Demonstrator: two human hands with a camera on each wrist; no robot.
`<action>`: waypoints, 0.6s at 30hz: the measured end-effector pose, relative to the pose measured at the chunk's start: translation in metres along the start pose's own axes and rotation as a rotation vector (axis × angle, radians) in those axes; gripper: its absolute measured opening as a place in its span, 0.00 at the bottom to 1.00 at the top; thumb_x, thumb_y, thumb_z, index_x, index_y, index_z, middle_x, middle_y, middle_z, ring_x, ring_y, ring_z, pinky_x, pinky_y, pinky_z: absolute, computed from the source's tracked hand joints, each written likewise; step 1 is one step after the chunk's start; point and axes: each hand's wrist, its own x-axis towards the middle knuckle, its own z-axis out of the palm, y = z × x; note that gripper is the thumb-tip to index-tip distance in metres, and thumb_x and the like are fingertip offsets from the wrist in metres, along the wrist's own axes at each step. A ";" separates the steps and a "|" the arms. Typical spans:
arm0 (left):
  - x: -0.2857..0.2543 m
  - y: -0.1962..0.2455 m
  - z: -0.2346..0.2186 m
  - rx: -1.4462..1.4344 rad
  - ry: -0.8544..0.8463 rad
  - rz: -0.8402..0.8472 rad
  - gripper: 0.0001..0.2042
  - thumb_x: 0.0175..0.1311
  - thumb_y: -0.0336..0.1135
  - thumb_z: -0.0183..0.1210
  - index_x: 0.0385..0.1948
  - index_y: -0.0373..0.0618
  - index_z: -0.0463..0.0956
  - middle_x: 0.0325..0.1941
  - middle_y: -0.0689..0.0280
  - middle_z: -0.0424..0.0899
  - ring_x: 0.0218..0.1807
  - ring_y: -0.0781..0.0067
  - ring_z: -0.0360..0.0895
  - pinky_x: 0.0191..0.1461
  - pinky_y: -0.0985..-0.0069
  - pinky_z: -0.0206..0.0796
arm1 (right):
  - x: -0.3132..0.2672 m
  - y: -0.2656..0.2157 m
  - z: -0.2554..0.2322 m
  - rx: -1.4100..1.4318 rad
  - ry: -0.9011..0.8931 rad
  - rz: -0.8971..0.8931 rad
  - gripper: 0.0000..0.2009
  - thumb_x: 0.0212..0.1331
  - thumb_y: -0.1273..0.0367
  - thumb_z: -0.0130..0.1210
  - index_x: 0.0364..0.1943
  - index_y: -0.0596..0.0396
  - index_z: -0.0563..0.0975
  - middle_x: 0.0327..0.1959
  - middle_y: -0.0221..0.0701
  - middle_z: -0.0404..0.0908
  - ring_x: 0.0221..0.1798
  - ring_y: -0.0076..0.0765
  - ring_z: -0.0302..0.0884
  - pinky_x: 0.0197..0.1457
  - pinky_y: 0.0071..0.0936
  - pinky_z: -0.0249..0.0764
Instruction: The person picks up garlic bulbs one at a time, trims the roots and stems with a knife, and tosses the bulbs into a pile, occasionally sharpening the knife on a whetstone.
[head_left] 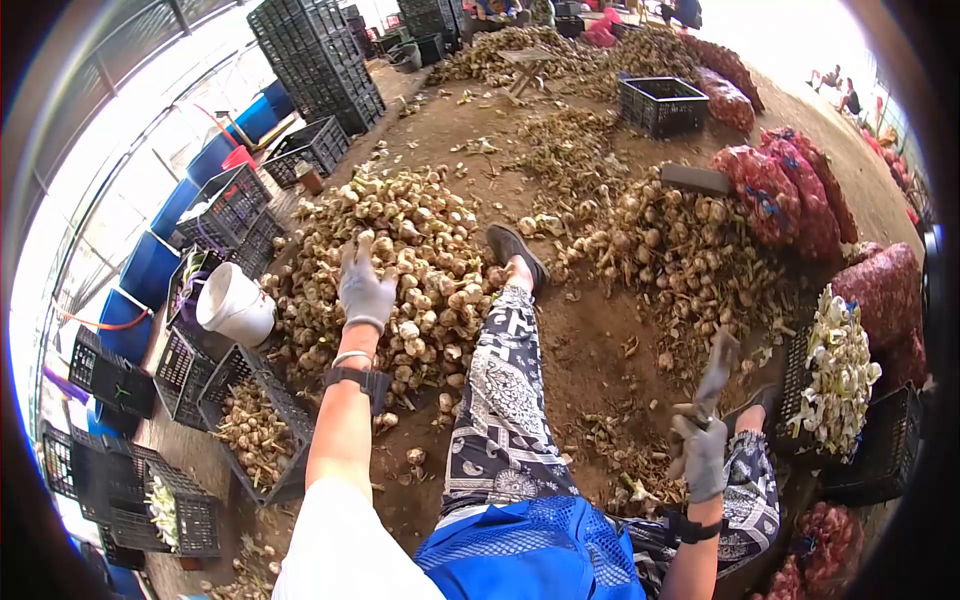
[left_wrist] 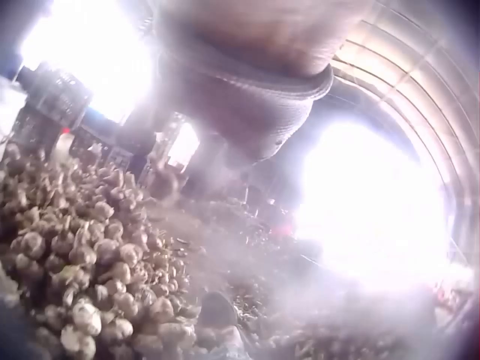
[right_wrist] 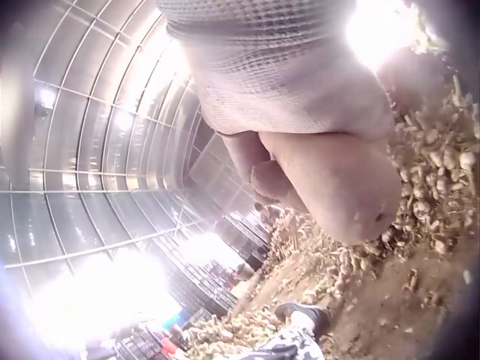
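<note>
**Left hand (head_left: 368, 292) over the garlic heap (head_left: 430, 235), broad-bladed tool (head_left: 716, 372) in the right hand (head_left: 706, 458)**

Nearest us, at the lower right of the frame, we see the right hand, gloved, its fingers closed round the handle of the tool, with the blade angled upward. At the lower right edge sits a red net bag (head_left: 830, 545). At the lower left, a black crate (head_left: 288, 484) holds stemmed garlic bulbs (head_left: 255, 425), and another crate (head_left: 197, 522) beyond it carries whiter garlic (head_left: 163, 512).

At the right, we find pale garlic (head_left: 838, 375) mounded above the rim of a dark crate (head_left: 797, 385). Left of centre, the forearm stretches forward and the gloved left hand reaches over the garlic heap, fingers extended and apart; we cannot tell whether they touch a bulb. A white bucket (head_left: 245, 315) leans beside that heap, its contents unclear to us.

Farther up, a second heap (head_left: 700, 245) spreads right of centre below bulging red net bags (head_left: 765, 190). Toward the top, we make out a black crate (head_left: 680, 118) at the upper right and a tall stack of crates (head_left: 315, 60) at the upper left.
</note>
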 end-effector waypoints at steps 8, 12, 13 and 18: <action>-0.226 -0.075 0.072 -0.240 -0.672 -0.079 0.25 0.63 0.46 0.57 0.59 0.44 0.72 0.62 0.47 0.74 0.64 0.44 0.71 0.65 0.58 0.66 | -0.095 -0.054 -0.045 0.148 0.155 -0.272 0.12 0.60 0.67 0.58 0.43 0.60 0.81 0.24 0.24 0.73 0.19 0.20 0.69 0.21 0.19 0.63; -0.319 -0.086 0.097 -0.264 -0.816 -0.120 0.20 0.65 0.39 0.54 0.58 0.43 0.74 0.60 0.44 0.76 0.61 0.40 0.72 0.64 0.56 0.67 | -0.138 -0.070 -0.084 0.185 0.240 -0.406 0.13 0.61 0.66 0.59 0.43 0.62 0.81 0.20 0.25 0.74 0.17 0.21 0.69 0.21 0.21 0.64; -0.328 -0.088 0.099 -0.244 -0.804 -0.093 0.19 0.63 0.39 0.54 0.56 0.45 0.76 0.55 0.44 0.78 0.58 0.40 0.74 0.63 0.56 0.68 | -0.150 -0.076 -0.089 0.190 0.293 -0.407 0.13 0.60 0.66 0.59 0.41 0.63 0.81 0.21 0.26 0.75 0.17 0.23 0.71 0.21 0.21 0.64; -0.304 -0.111 0.124 -0.422 -0.763 -0.125 0.16 0.57 0.37 0.58 0.46 0.44 0.82 0.48 0.47 0.84 0.52 0.44 0.79 0.56 0.57 0.73 | -0.189 -0.072 -0.118 0.164 0.450 -0.496 0.14 0.60 0.65 0.59 0.43 0.61 0.81 0.22 0.26 0.75 0.17 0.24 0.70 0.20 0.22 0.65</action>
